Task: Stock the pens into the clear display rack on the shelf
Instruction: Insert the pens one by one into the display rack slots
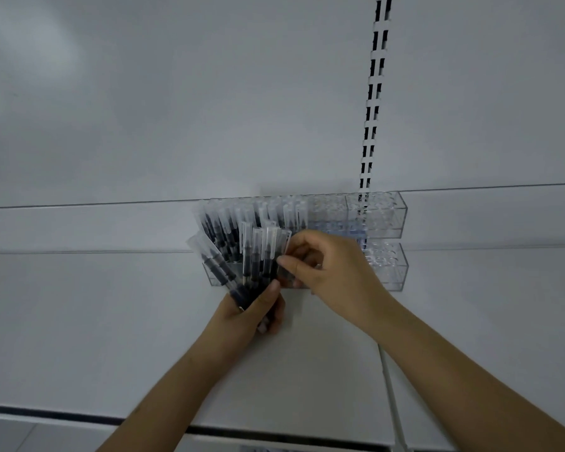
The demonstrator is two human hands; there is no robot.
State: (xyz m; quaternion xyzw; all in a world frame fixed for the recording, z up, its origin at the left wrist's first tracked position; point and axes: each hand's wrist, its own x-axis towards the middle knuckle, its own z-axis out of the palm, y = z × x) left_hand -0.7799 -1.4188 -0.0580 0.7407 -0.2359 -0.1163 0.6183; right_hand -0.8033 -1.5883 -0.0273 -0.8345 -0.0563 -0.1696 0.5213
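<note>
A clear display rack [387,216] in two tiers stands on the white shelf against the back wall. Several dark pens with clear caps [229,220] fill its left half; the holes on the right are bare. My left hand [258,311] grips a fanned bunch of pens [255,256] by their lower ends, in front of the rack's left part. My right hand [327,265] pinches the rightmost pen of that bunch [286,246] between thumb and fingers, just below its clear cap.
The white shelf [111,321] spreads to both sides, with a dark strip [79,415] along its front edge. A slotted upright rail [372,109] runs up the back wall behind the rack's right end. A seam [392,402] splits the shelf at the right.
</note>
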